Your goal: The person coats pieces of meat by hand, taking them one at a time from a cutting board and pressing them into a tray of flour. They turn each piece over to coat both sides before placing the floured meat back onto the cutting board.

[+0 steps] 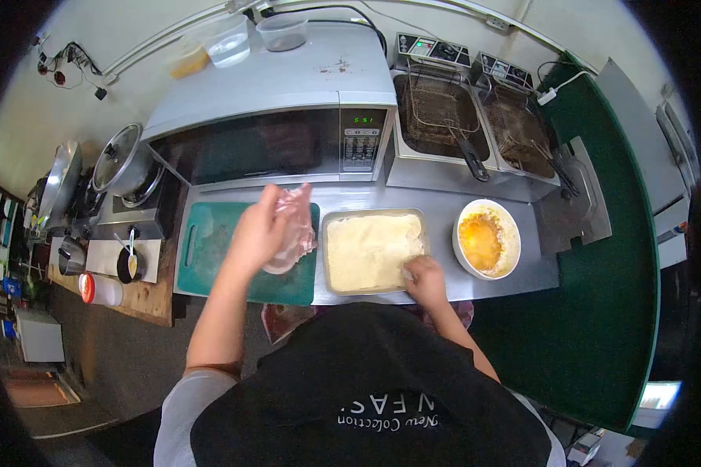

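Observation:
My left hand (258, 237) is raised over the green cutting board (210, 253), its fingers closed on a pale pink piece of raw meat (292, 222). The meat hangs down beside the hand and is slightly blurred. Right of the board, a rectangular metal tray (326, 268) holds a layer of pale yellow powder (370, 249), fairly flat on top. At the tray's lower right corner is my right hand (427, 282), with fingers curled together at the powder; what they pinch, if anything, is hidden. A white bowl (458, 253) of beaten egg (480, 240) stands farther right.
A microwave (249, 148) stands behind the board, carrying plastic containers (282, 33). Deep fryers with baskets (444, 109) are at the back right. On the left are a lidded pot (119, 159), a small black pan (128, 265) and a red-lidded jar (101, 289).

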The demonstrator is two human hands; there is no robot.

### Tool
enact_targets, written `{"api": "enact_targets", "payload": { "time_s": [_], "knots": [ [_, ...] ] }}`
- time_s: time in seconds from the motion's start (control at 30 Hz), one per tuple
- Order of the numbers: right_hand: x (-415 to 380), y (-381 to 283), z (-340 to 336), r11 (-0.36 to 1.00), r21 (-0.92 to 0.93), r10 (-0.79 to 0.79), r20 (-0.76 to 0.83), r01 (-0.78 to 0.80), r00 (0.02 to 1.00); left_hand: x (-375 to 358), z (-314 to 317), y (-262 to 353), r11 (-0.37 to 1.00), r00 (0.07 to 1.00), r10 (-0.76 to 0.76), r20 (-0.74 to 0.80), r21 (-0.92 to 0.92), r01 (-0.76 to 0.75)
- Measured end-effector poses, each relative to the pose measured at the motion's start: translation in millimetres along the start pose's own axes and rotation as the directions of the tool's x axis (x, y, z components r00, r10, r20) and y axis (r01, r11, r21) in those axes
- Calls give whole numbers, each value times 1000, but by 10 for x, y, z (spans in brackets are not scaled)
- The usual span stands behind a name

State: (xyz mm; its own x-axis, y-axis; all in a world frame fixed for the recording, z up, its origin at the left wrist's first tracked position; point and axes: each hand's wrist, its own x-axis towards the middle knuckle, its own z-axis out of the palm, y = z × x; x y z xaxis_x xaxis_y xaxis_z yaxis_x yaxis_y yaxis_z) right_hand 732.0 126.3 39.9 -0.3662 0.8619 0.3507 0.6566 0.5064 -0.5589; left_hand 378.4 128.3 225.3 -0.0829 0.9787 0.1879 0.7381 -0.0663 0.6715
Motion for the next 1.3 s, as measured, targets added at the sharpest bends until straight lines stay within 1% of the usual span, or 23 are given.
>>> {"api": "enact_targets", "payload": {
  "time_s": [0.13,0.23,0.33,0.4,0.43,0.47,0.53,0.63,0.67,0.73,0.77,0.83,0.87,0.93,0.97,1.07,1.17,1.23,1.3],
  "knots": [
    [-17,11,5,1000,-13,21,7,-21,1000,99,566,334,994,999,35,-33,-106,-38],
    [-4,-1,-23,1000,20,-17,-9,17,1000,195,1130,388,942,996,-56,-64,-334,31],
    [-5,9,-26,999,19,-26,4,26,1000,202,1622,201,913,955,-288,76,-279,298],
    [-12,41,-5,1000,5,-13,37,13,999,69,2149,-318,938,971,-235,43,-252,239],
    [-8,51,4,1000,-2,-6,53,6,999,-29,2288,-472,949,978,-208,27,-237,208],
    [7,44,-8,1000,-10,-9,57,9,998,-116,2195,-411,951,964,-235,121,-178,255],
    [33,-10,-50,1000,-27,-10,72,11,997,-251,2046,-333,988,987,-142,79,-46,145],
    [91,-163,-15,982,-154,125,118,-106,985,-367,1854,-296,993,997,-32,75,117,23],
    [134,-231,-11,968,-194,192,173,-158,966,-391,1806,-320,986,997,0,80,165,-13],
    [264,-401,-42,927,-282,324,270,-248,906,-439,1752,-425,931,978,122,170,322,-172],
    [294,-412,-3,922,-279,345,274,-269,898,-464,1742,-476,886,959,177,223,389,-253],
    [347,-418,64,910,-276,384,280,-310,880,-548,1788,-599,885,949,263,173,349,-309],
    [356,-438,77,911,-246,396,286,-332,873,-587,1818,-657,882,942,303,146,330,-335],
    [378,-508,81,907,-187,418,300,-377,857,-621,1756,-614,944,968,234,92,217,-249],
    [381,-506,99,917,-157,399,313,-368,862,-629,1736,-602,966,978,196,66,158,-204],
    [350,-474,174,940,-79,337,359,-331,871,-627,1780,-658,946,964,267,-19,197,-258],
    [341,-518,235,958,-46,278,406,-285,871,-631,1747,-637,947,960,277,-50,185,-263],
    [392,-593,220,967,-58,249,419,-248,873,-631,1765,-677,947,961,274,-26,182,-265],
    [368,-500,303,985,-27,165,414,-169,895,-637,1775,-713,945,960,279,-16,183,-271]
  ]
}}
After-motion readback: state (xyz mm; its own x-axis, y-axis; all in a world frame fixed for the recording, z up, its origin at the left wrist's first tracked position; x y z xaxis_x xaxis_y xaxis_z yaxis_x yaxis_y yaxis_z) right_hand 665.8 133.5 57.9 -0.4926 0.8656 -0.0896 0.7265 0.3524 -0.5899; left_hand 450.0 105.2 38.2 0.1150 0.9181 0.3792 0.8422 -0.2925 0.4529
